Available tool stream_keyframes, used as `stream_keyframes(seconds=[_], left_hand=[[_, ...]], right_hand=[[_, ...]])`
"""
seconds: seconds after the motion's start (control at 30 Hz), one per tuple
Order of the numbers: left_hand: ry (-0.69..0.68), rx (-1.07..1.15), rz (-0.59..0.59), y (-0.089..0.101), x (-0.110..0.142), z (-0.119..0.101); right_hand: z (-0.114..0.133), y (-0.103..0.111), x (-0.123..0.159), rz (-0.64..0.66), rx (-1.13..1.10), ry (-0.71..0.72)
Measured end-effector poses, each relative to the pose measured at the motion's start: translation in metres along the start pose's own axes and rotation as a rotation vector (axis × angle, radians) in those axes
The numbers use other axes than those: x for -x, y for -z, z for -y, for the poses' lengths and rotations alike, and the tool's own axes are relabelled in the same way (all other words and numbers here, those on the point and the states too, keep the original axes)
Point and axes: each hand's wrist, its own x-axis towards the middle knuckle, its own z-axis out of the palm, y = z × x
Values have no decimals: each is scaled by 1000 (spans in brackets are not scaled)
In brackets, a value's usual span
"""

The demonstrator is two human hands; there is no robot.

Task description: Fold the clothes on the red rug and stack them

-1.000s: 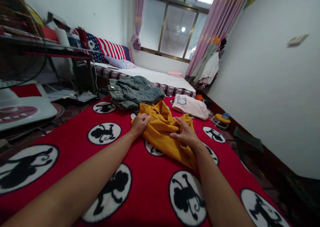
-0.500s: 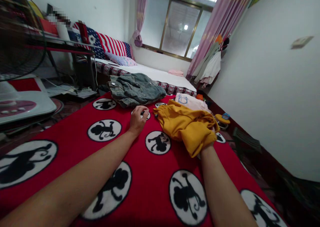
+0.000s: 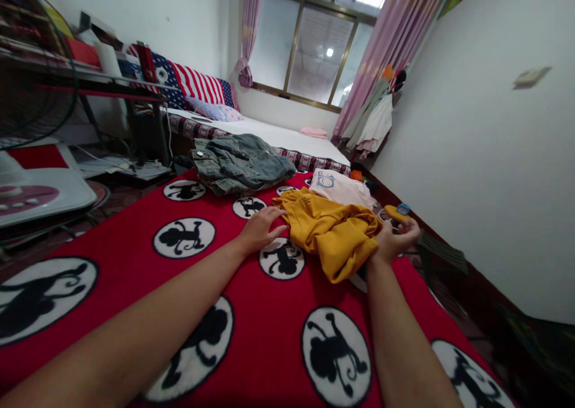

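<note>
A crumpled mustard-yellow garment (image 3: 332,231) lies on a red blanket (image 3: 251,342) printed with black monkeys in white circles. My left hand (image 3: 263,228) rests flat on the blanket, fingers stretched out, its fingertips touching the garment's left edge. My right hand (image 3: 398,237) is at the garment's right end, palm turned up and fingers loosely curled, with nothing visible in them. A folded denim jacket (image 3: 242,162) lies further back on the blanket. A folded pink shirt (image 3: 341,187) lies just behind the yellow garment.
A fan base (image 3: 31,189) stands at the left under a cluttered desk (image 3: 90,84). A bed (image 3: 278,135) runs to the window. Clothes (image 3: 372,123) hang by the pink curtain. A small yellow object (image 3: 398,211) and a dark stool (image 3: 442,255) sit by the right wall.
Both hands gripped the yellow garment a second ago. My right hand carried it rightward, then came off it and turned palm up. My left hand let go and now lies flat beside it.
</note>
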Motion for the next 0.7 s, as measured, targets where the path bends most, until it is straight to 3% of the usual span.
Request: stream_keyframes(seconds=[0.07, 0.1, 0.23, 0.33, 0.4, 0.63, 0.7], left_hand=[[-13, -31, 56, -2, 0, -1], [-19, -43, 71, -3, -1, -1], [-29, -70, 94, -5, -1, 1], [-37, -73, 108, -4, 0, 1], [-43, -70, 115, -3, 0, 1], [21, -39, 87, -4, -1, 1], [41, -18, 67, -5, -1, 3]], right_hand=[[22, 5, 0, -97, -35, 49], [32, 5, 3, -47, -49, 100], [52, -14, 28, 391, 77, 251], [43, -34, 42, 641, 404, 176], [34, -43, 44, 728, 559, 116], [24, -43, 44, 734, 537, 193], [25, -36, 45, 658, 524, 222]])
